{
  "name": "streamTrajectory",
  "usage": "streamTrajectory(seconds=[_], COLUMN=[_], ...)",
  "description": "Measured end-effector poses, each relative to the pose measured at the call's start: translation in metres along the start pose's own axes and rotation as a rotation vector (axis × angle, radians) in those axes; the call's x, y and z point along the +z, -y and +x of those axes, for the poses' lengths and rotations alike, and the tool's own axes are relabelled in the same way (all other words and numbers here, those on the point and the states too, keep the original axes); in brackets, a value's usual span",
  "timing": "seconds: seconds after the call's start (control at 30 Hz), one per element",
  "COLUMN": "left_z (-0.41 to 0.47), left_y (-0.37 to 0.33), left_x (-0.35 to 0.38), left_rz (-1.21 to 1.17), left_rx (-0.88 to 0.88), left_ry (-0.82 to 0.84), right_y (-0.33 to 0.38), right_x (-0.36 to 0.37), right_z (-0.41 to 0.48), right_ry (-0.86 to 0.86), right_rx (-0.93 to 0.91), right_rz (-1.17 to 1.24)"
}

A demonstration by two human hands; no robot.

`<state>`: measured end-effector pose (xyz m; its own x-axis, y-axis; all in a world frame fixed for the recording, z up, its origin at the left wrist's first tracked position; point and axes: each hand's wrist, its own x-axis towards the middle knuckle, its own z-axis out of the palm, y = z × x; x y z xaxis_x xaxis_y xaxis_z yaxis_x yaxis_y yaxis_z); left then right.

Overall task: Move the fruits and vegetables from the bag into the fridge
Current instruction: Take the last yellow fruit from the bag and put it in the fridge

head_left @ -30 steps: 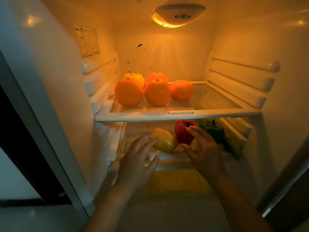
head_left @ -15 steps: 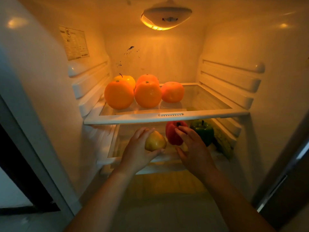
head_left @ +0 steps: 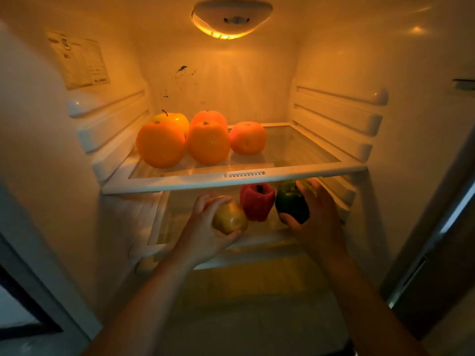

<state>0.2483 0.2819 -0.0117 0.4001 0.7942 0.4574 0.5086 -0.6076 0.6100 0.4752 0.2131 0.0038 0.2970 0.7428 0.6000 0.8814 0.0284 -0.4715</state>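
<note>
Inside the open fridge, my left hand grips a yellow pepper over the lower shelf. A red pepper stands on that shelf just right of it. My right hand wraps around a green pepper further right. On the upper glass shelf sit several oranges and a yellow apple at the back left. The bag is out of view.
The fridge lamp glows at the top. Ribbed shelf rails line both side walls. A label is stuck to the left wall. The right half of the upper shelf is bare glass. The drawer area below is dim.
My left hand closed on the yellow pepper. My right hand shifted from the red pepper to the green pepper and took hold of it. The camera moved closer.
</note>
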Motion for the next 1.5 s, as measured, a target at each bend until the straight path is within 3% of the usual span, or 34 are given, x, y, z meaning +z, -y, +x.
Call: streamTrajectory(seconds=[0.1, 0.43, 0.8, 1.5], left_z=[0.003, 0.011, 0.002, -0.063], left_y=[0.002, 0.001, 0.006, -0.033], left_x=[0.003, 0.007, -0.007, -0.028], left_rz=[-0.041, -0.046, -0.059, 0.088], left_rx=[-0.028, -0.077, -0.084, -0.045], left_ry=[-0.017, -0.023, -0.009, -0.051], right_y=[-0.003, -0.005, 0.001, 0.021], right_x=[0.004, 0.015, 0.007, -0.016], right_z=[0.006, 0.010, 0.007, -0.037], right_ry=[0.045, -0.069, -0.068, -0.002], right_rx=[-0.027, -0.061, -0.025, -0.012], right_rz=[0.009, 0.032, 0.058, 0.108])
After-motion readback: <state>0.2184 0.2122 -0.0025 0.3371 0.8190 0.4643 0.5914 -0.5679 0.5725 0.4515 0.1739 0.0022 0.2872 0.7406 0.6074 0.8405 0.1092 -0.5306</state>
